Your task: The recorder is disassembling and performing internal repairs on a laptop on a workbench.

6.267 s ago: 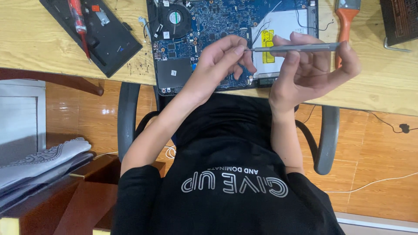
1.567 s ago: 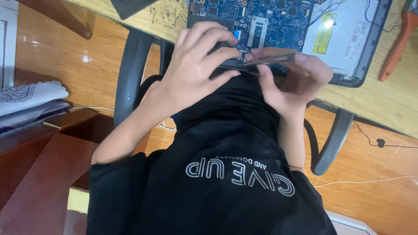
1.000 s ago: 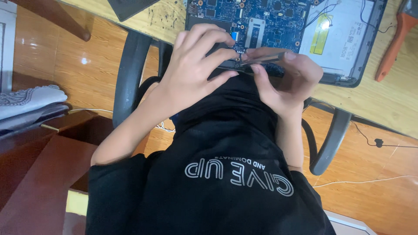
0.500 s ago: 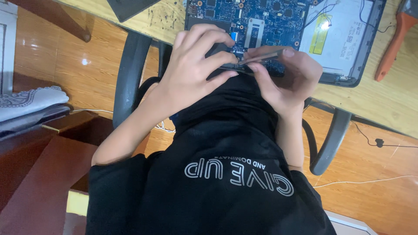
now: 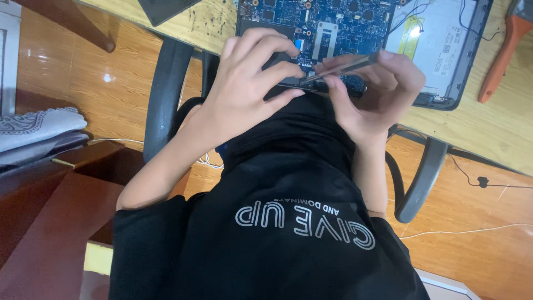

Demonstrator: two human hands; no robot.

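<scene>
Tweezers, thin grey metal (image 5: 338, 69), pinched in my right hand (image 5: 377, 94) at near edge of opened laptop's blue circuit board (image 5: 333, 22); left hand (image 5: 250, 83) fingers curled, bracing beside; next needs steady fine placement

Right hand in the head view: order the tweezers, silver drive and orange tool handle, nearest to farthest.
1. Tweezers, pinched in the right hand.
2. Silver drive, just beyond it in the laptop.
3. Orange tool handle, far off at the table's edge.
</scene>
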